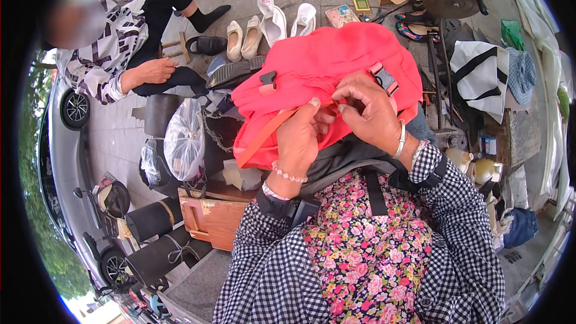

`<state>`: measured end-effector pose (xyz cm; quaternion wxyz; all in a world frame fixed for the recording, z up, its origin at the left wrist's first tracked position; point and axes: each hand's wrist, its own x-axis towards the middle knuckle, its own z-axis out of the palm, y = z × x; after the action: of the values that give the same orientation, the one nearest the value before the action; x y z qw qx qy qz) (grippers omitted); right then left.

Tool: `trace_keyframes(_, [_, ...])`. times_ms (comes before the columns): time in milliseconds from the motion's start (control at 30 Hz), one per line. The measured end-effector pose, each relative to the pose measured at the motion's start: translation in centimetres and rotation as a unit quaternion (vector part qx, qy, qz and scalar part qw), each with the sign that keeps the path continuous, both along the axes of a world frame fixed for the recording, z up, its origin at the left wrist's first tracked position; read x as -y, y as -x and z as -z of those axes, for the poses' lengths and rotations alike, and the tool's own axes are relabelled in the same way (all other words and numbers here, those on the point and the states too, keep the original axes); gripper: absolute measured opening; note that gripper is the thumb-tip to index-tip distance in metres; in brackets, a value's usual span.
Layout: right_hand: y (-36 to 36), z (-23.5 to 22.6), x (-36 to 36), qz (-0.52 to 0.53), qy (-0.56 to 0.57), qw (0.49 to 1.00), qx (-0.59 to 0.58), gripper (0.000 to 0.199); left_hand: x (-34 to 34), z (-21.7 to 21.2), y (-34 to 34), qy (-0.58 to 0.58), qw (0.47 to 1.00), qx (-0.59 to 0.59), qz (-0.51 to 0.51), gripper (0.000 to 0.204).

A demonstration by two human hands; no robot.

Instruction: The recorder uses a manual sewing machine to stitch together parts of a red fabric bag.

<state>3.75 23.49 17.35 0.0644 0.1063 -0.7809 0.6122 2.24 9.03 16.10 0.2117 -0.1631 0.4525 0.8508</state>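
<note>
A coral-red fabric bag (336, 54), possibly a backpack, lies across my lap, with folds and loose cloth on top. One black plastic buckle (268, 81) sits on its left part and another buckle (384, 79) on its right. My left hand (303, 135) is closed on the bag near its middle, thumb up. From beside it an orange strip (267, 137) runs down to the left along the bag. Close by, my right hand (369, 111) pinches the bag's seam or edge, fingertips almost meeting the left hand's. Whatever small part lies between the fingertips is hidden.
Pairs of shoes (243, 39) stand on the paving beyond the bag. A person (114, 54) sits at far left. Left of me are a wooden box (210, 219), a clear plastic bag (185, 138) and dark rolls (150, 221). A metal machine wheel (453, 1) stands far right.
</note>
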Motion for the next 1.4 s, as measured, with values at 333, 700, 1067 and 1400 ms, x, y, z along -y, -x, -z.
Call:
trace_keyframes(333, [1.0, -0.6, 0.3, 0.005, -0.231, 0.958, -0.168, 0.018, -0.1, 0.6, 0.1, -0.040, 0.999, -0.001, -0.021, 0.012])
trace_keyframes(700, [1.3, -1.6, 0.6, -0.046, -0.272, 0.945, -0.177, 0.012, -0.3, 0.3, -0.3, -0.080, 0.995, 0.025, -0.047, 0.012])
trace_keyframes(1067, [1.6, -1.2, 0.4, -0.026, -0.304, 0.915, -0.264, 0.014, -0.1, -0.6, -0.5, -0.049, 0.996, 0.073, 0.001, 0.014])
trace_keyframes(1400, [1.6, -0.6, -1.0, -0.025, -0.286, 0.920, -0.265, 0.014, 0.6, -1.6, 0.5, -0.044, 0.986, 0.081, 0.137, 0.042])
